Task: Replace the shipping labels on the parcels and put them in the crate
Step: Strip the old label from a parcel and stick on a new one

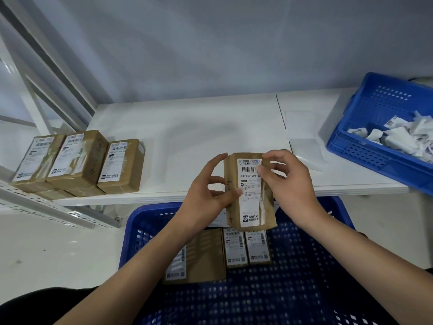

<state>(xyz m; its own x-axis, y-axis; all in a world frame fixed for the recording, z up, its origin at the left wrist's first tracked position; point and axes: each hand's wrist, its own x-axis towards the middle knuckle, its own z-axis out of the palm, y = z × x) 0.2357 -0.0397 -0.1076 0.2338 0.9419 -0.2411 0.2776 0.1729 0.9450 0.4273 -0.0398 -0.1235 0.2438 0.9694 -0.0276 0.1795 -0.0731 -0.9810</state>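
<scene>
While we hold the parcel upright above the near edge of the white table, it sits directly over the blue crate below us. Brown cardboard box, scuffed, handwritten marks down its left face. White shipping label covers most of the front: logo on top, barcode under it, printed line "050-050-V05-22", small text block, black icon and characters at the bottom. Right edge of the label looks torn, white paper residue running down beside it.

Our left hand grips the box from the left side, thumb across the front at the label's left edge, fingers curled behind. Our right hand pinches at the label's upper right corner near the barcode, thumb and forefinger closed on it; whether the corner is lifted off the box we cannot tell.

Crate already holds three labelled parcels: one larger lying at the left, two narrow ones side by side to its right. Three more parcels are lined up touching each other at the table's left end, stacked on others underneath, labels up, some with torn patches. A second blue crate on the table's right end holds crumpled label scraps. Clear plastic sheet lies flat on the table between us and that crate.
</scene>
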